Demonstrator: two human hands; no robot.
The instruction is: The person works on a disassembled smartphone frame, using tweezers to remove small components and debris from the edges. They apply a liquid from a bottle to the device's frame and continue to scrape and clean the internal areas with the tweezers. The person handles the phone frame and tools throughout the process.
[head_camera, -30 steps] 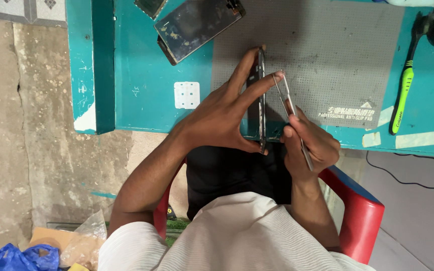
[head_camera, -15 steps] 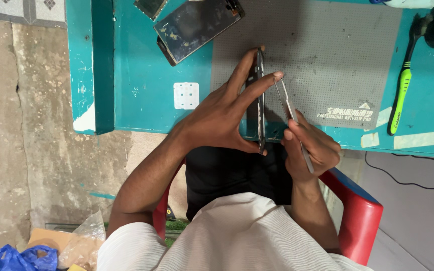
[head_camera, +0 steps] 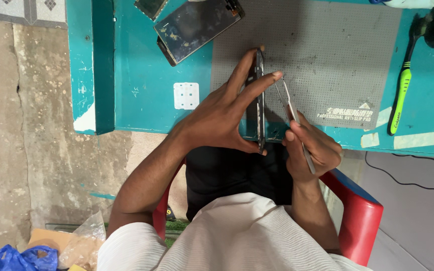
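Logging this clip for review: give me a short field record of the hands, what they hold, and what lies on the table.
left hand: holds a phone on edge
right hand: holds a thin metal tool, tip near the phone's top
mat: grey, under the work
table: teal
other items: dark screen panel; green toothbrush
seat: red chair

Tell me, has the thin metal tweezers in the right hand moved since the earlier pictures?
No. The thin metal tweezers point to the same spot against the grey perforated mat, beside the dark phone.
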